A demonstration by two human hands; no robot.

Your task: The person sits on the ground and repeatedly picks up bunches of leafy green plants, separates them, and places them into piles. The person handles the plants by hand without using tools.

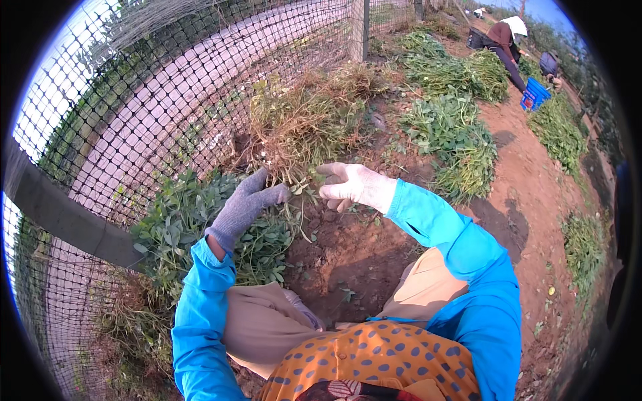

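My left hand, in a grey knitted glove, reaches to the near end of a heap of uprooted, browning plants. Its thumb and fingers are spread, and whether the fingertips touch the stems is hard to tell. Across from it, my right hand, in a pale knitted glove, hovers at the right side of the same stems with fingers apart and nothing visible between them. Leafy green plants lie below and around my left hand. Bare reddish soil shows between my bent legs.
A black mesh fence with a concrete post runs along the left. Green plant bundles lie ahead to the right. Farther off, a person in a white head covering bends near a blue bucket; another person is beside it.
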